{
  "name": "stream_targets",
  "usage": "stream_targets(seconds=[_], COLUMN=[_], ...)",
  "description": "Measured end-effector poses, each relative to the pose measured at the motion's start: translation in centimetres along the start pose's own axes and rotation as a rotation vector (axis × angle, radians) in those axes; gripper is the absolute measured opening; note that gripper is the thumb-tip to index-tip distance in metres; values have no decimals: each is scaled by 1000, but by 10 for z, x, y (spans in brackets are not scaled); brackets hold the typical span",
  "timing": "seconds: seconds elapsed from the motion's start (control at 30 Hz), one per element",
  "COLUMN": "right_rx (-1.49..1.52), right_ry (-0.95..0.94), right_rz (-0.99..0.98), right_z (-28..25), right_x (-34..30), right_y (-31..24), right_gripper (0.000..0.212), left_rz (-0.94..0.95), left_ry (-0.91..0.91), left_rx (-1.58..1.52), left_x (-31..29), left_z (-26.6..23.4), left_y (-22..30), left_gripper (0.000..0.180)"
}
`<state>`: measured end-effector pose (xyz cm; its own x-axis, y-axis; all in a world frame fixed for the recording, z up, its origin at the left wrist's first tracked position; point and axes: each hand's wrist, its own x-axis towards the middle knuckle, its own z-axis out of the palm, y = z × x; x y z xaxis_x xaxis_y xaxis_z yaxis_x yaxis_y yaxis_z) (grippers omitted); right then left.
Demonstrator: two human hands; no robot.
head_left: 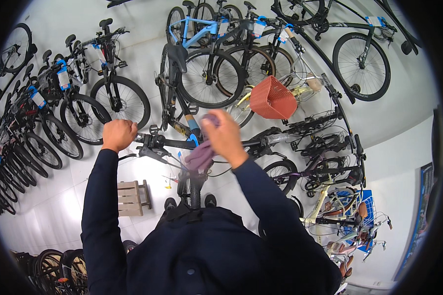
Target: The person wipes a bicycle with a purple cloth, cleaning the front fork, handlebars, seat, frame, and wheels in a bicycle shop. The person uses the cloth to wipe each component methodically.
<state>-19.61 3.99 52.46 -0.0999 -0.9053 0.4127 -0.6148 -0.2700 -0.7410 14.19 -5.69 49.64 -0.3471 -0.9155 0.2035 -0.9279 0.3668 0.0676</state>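
Note:
A dark bicycle stands right in front of me, its front tyre (195, 191) toward my feet and its black saddle (177, 56) away from me. My left hand (118, 135) is closed round the left end of its handlebar (182, 144), beside the brake lever. Above the middle of the bar, my right hand (225, 136) grips a crumpled purple cloth (200, 156); slight motion blur softens both. Whether the cloth touches the bar or stem, I cannot tell. The bar's right grip (276, 139) looks wrapped in clear plastic, with no hand on it.
A small wooden stool (129, 198) stands at the left near my feet. Rows of bicycles (81, 118) line the left and far side. A red bicycle basket (273, 101) juts in beyond the right grip. More bicycles and a blue basket (364, 211) are at the right.

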Motion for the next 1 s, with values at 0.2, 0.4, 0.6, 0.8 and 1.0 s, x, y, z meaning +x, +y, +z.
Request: stream_targets(seconds=[0.2, 0.4, 0.6, 0.8, 1.0], right_rx=[-694, -933, -248, 67, -138], right_ry=[-279, -161, -30, -171, -424], right_rz=[-301, -159, -36, 96, 4], right_z=[-49, -90, 13, 17, -1], right_x=[-45, -33, -41, -10, -20], right_y=[92, 120, 70, 44, 38], right_gripper=[21, 24, 31, 35, 31], left_rz=[-7, -21, -49, -53, -63], left_ry=[-28, -33, -40, -30, -35], left_rx=[1, 13, 0, -11, 1], left_x=[-1, 0, -3, -6, -11], left_z=[-3, -4, -5, -6, -8], left_y=[0, 6, 7, 7, 8], left_gripper=[44, 42, 40, 41, 41])
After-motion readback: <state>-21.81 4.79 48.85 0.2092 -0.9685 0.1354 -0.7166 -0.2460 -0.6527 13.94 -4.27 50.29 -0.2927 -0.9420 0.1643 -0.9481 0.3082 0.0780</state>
